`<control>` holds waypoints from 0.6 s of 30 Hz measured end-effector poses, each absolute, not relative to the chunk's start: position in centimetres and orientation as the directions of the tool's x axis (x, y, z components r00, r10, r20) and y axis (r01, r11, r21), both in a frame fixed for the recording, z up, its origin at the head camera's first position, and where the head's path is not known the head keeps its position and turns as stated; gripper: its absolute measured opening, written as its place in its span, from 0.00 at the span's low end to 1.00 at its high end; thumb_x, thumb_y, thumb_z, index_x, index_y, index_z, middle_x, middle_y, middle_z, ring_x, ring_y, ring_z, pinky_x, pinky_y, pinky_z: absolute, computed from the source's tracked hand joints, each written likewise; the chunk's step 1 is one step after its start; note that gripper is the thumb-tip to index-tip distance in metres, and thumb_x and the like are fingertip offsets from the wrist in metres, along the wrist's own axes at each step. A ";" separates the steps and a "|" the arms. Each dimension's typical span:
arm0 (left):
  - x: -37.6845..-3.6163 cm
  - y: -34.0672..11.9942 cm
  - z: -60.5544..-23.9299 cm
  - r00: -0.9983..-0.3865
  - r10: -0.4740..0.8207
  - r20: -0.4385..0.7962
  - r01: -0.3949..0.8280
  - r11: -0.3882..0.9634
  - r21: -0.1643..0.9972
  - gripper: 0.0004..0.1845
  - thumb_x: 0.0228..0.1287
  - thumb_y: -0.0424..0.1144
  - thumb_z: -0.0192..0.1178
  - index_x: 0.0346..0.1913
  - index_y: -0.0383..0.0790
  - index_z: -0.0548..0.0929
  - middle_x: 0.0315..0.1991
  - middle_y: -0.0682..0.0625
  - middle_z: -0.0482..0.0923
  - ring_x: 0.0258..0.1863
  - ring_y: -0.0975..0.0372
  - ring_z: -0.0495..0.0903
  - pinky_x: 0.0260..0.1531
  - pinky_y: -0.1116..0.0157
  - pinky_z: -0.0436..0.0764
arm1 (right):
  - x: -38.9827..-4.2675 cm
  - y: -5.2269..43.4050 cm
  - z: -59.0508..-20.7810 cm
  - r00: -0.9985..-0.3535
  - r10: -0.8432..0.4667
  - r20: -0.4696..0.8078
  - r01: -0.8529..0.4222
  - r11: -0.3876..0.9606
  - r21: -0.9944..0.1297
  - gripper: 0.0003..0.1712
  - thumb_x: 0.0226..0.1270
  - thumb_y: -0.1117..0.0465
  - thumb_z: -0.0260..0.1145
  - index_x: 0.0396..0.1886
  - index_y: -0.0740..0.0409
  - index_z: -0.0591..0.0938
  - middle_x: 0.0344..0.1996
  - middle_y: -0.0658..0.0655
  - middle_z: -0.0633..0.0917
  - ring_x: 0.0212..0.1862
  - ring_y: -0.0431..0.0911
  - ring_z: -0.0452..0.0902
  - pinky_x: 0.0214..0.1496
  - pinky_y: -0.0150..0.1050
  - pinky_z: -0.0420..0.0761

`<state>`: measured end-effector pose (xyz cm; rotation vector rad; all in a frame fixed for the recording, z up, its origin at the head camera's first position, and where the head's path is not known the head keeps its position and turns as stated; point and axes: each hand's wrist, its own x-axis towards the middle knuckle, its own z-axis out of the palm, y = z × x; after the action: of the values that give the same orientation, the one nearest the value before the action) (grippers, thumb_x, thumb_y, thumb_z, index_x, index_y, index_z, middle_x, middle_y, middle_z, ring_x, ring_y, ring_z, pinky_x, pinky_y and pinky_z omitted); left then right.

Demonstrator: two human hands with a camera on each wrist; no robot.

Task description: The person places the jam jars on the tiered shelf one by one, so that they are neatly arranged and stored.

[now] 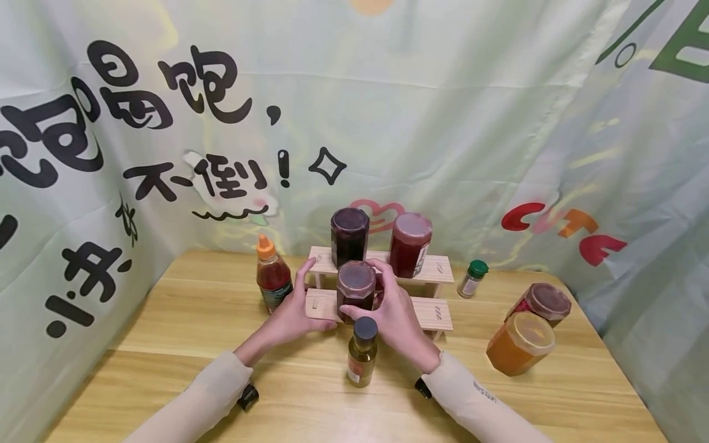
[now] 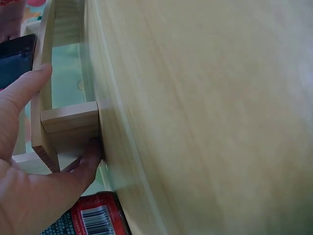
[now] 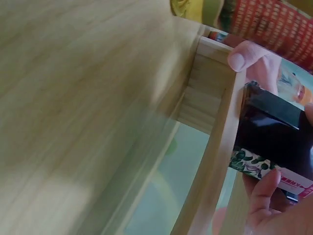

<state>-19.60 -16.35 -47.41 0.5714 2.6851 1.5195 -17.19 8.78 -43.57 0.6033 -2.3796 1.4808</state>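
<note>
A two-step wooden rack (image 1: 437, 314) stands mid-table. On its upper step are a dark jar (image 1: 349, 235) and a red jar (image 1: 410, 244). A third dark jar (image 1: 356, 288) stands on the lower step, and my right hand (image 1: 379, 294) grips it from the right. The right wrist view shows the fingers (image 3: 261, 191) curled round that labelled jar (image 3: 274, 132) beside the rack (image 3: 215, 147). My left hand (image 1: 306, 303) holds the left end of the lower step. In the left wrist view a finger (image 2: 90, 156) presses against the rack's leg (image 2: 73, 122), with the thumb stretched above.
A red sauce bottle (image 1: 272, 274) with an orange cap stands left of the rack. A small black-capped bottle (image 1: 362, 354) stands just in front of my hands. A green-capped spice jar (image 1: 472, 278), an orange jar (image 1: 520, 343) and a red jar (image 1: 545, 304) are at the right. Printed cloth walls the table (image 1: 183, 320).
</note>
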 end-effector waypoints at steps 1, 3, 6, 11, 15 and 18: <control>-19.6 -16.4 -47.4 -0.933 0.313 0.176 0.312 0.467 0.827 0.74 0.51 0.38 0.90 0.88 0.59 0.42 0.61 0.32 0.79 0.47 0.50 0.85 0.53 0.43 0.82 | -17.2 8.8 -43.6 -0.874 -0.209 0.438 -0.486 0.385 -0.785 0.57 0.55 0.56 0.91 0.81 0.47 0.67 0.57 0.52 0.87 0.48 0.46 0.82 0.45 0.44 0.82; -19.6 -16.4 -47.5 -0.933 0.312 0.180 0.316 0.471 0.824 0.74 0.51 0.39 0.90 0.88 0.60 0.42 0.61 0.30 0.79 0.47 0.49 0.85 0.54 0.42 0.82 | -17.2 8.7 -43.8 -0.872 -0.222 0.436 -0.489 0.367 -0.791 0.57 0.57 0.56 0.90 0.81 0.46 0.67 0.56 0.51 0.86 0.46 0.46 0.81 0.42 0.41 0.81; -19.7 -16.4 -47.5 -0.934 0.308 0.179 0.314 0.473 0.823 0.74 0.51 0.39 0.90 0.88 0.60 0.42 0.62 0.30 0.78 0.49 0.49 0.85 0.55 0.42 0.81 | -17.2 8.8 -44.1 -0.871 -0.248 0.425 -0.489 0.335 -0.806 0.55 0.61 0.57 0.88 0.82 0.45 0.67 0.57 0.51 0.85 0.46 0.46 0.82 0.42 0.39 0.83; -19.5 -16.4 -47.3 -0.936 0.308 0.168 0.303 0.465 0.832 0.75 0.51 0.37 0.90 0.88 0.60 0.41 0.57 0.34 0.81 0.48 0.50 0.85 0.56 0.42 0.81 | -17.1 9.0 -44.7 -0.872 -0.304 0.384 -0.464 0.258 -0.848 0.49 0.65 0.63 0.84 0.81 0.48 0.67 0.61 0.54 0.85 0.47 0.47 0.85 0.48 0.43 0.88; -19.5 -16.4 -47.4 -0.935 0.308 0.173 0.307 0.466 0.830 0.75 0.50 0.38 0.90 0.88 0.60 0.41 0.59 0.30 0.80 0.49 0.48 0.85 0.56 0.41 0.80 | -17.3 8.9 -45.2 -0.877 -0.324 0.354 -0.436 0.228 -0.871 0.43 0.67 0.65 0.83 0.77 0.53 0.71 0.60 0.56 0.86 0.49 0.49 0.86 0.52 0.46 0.87; -19.6 -16.4 -47.6 -0.935 0.308 0.176 0.311 0.473 0.825 0.76 0.50 0.39 0.90 0.88 0.61 0.40 0.67 0.26 0.75 0.54 0.44 0.84 0.59 0.39 0.78 | -17.5 8.8 -45.5 -0.884 -0.327 0.333 -0.413 0.217 -0.885 0.39 0.66 0.63 0.84 0.73 0.54 0.74 0.57 0.56 0.87 0.50 0.50 0.87 0.53 0.47 0.87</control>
<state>-19.64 -16.43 -47.56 0.5671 2.6982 1.5120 -17.49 8.79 -45.55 0.7290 -2.3914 1.7773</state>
